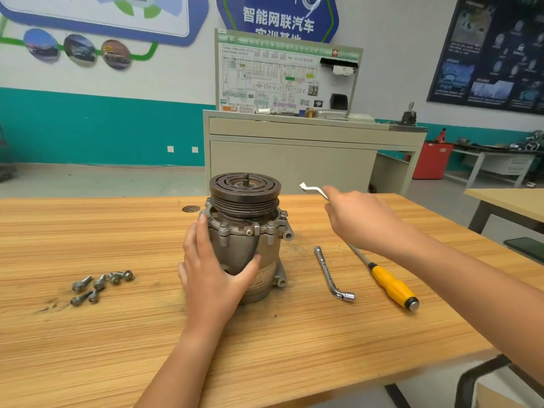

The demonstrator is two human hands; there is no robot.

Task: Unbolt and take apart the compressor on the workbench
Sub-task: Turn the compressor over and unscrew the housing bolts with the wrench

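The compressor (245,237) stands upright, pulley end up, mid-worktop (117,334). The left hand (212,269) wraps its fingers round the body. At its two o'clock the right hand (356,219) pinches a blurred silver tool (312,189), perhaps a bent wrench. Loose bolts (100,285) lie at nine o'clock; a socket wrench (331,273) and a screwdriver (391,285) lie at three o'clock.

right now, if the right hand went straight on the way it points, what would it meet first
Probably the compressor's pulley: the right hand points its wrench left at it, nothing between; depth is unclear.
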